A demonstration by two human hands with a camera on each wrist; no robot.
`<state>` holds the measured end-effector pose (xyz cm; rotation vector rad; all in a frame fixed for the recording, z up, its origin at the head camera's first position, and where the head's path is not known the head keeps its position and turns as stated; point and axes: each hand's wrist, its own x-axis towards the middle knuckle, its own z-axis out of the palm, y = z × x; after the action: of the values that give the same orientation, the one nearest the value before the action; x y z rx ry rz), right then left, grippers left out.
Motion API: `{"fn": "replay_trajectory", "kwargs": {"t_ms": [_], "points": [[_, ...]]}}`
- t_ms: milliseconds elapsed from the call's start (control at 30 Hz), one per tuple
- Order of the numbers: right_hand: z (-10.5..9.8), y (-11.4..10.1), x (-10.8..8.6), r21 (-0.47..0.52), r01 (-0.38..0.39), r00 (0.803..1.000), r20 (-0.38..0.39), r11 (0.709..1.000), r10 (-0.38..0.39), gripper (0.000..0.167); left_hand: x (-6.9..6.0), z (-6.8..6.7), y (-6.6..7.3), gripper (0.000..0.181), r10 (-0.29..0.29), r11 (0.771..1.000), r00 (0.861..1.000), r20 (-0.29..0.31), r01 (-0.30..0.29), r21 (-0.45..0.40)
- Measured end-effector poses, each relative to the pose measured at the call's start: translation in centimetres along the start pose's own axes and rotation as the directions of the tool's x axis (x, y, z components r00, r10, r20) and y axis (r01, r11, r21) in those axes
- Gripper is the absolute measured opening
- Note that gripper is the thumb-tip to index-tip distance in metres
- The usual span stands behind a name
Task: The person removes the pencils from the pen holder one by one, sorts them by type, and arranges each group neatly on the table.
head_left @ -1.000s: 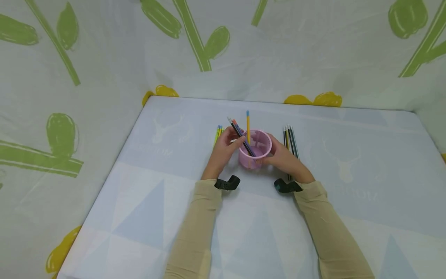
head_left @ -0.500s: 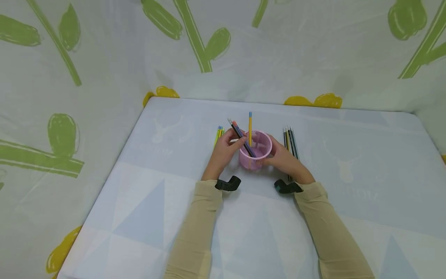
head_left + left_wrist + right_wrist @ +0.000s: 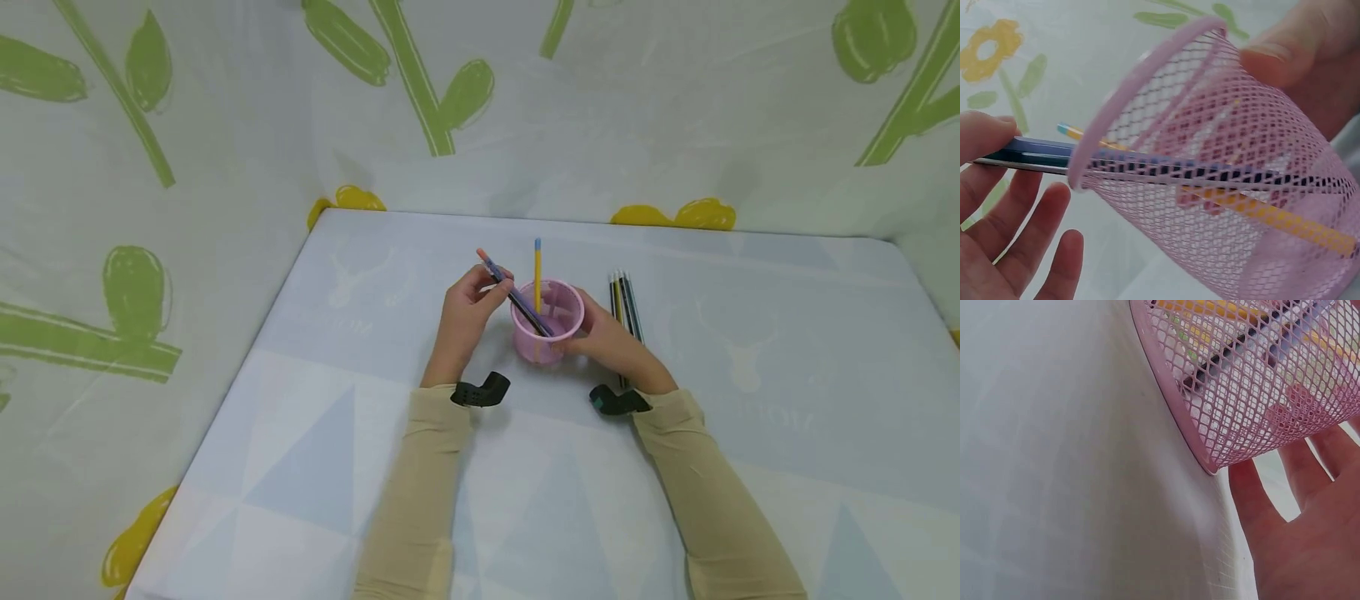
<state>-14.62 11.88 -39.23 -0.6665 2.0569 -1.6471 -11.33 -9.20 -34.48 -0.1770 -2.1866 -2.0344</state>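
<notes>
My left hand [image 3: 467, 318] pinches a purple pencil [image 3: 1041, 146] and a dark pencil beside it between thumb and fingers; its other fingers are spread. Both pencils slant into a pink mesh pencil cup [image 3: 534, 350], their lower ends inside it. Around the cup's right side, my right hand [image 3: 609, 340] holds it, fingers behind the mesh and thumb near the front. A yellow pencil [image 3: 537, 271] with a blue end stands in the cup, leaning in the left wrist view. The right wrist view shows my right hand [image 3: 1310, 540] against the mesh wall.
Several dark and grey pencils [image 3: 626, 304] lie side by side on the table, just beyond my right hand. A pale cloth with triangles covers the table [image 3: 300, 467]. Behind it hangs a white sheet [image 3: 637, 108] printed with green leaves.
My left hand has shifted left and slightly back, tilting the two pencils lower. It now covers the yellow-green pencils that showed behind it. My right hand and the cup stay almost still.
</notes>
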Motion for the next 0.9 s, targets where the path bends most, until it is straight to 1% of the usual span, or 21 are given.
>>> {"fn": "replay_trajectory", "kwargs": {"t_ms": [67, 133, 233, 400, 500, 633, 700, 767, 833, 900], "points": [[0.0, 0.0, 0.1, 0.004, 0.002, 1.000, 0.000, 1.000, -0.002, 0.080, 0.0, -0.2, 0.2, 0.018, 0.020, 0.999, 1.000, -0.025, -0.020, -0.028], [0.0, 0.0, 0.1, -0.002, 0.001, 1.000, -0.003, 1.000, -0.001, 0.081, 0.0, -0.3, 0.3, 0.016, 0.037, 0.996, 0.998, -0.045, -0.040, -0.076], [-0.1, 0.1, 0.1, -0.002, 0.001, 1.000, 0.001, 1.000, -0.001, 0.081, 0.1, -0.5, 0.1, 0.017, 0.061, 0.984, 0.995, -0.081, -0.074, -0.161], [-0.1, 0.3, 0.0, 0.029, 0.004, 1.000, 0.026, 1.000, -0.004, 0.081, 0.2, -0.9, -0.5, 0.024, 0.075, 0.953, 0.985, -0.157, -0.117, -0.281], [-0.1, 0.4, 0.1, 0.013, 0.001, 1.000, 0.007, 1.000, -0.001, 0.081, 0.6, -1.2, -0.9, 0.025, 0.084, 0.926, 0.978, -0.191, -0.148, -0.348], [-0.2, 0.5, 0.2, 0.029, -0.003, 1.000, 0.005, 1.000, 0.003, 0.081, 0.9, -1.6, -1.2, 0.024, 0.083, 0.881, 0.967, -0.241, -0.184, -0.437], [-0.1, 0.6, 0.3, 0.044, -0.008, 1.000, 0.020, 0.999, 0.007, 0.082, 1.0, -1.9, -1.3, 0.022, 0.077, 0.847, 0.962, -0.263, -0.202, -0.492], [-0.1, 0.6, 0.2, 0.052, -0.016, 0.999, 0.038, 0.999, 0.014, 0.082, 0.9, -2.3, -1.4, 0.020, 0.069, 0.804, 0.956, -0.284, -0.222, -0.551], [0.0, 0.5, 0.2, 0.031, -0.025, 0.998, 0.051, 0.999, 0.024, 0.083, 1.0, -2.8, -1.6, 0.018, 0.064, 0.765, 0.951, -0.301, -0.241, -0.597], [0.1, 0.5, 0.2, 0.001, -0.031, 0.998, 0.059, 1.000, 0.031, 0.083, 1.0, -3.2, -1.7, 0.018, 0.059, 0.738, 0.947, -0.316, -0.254, -0.625]]}}
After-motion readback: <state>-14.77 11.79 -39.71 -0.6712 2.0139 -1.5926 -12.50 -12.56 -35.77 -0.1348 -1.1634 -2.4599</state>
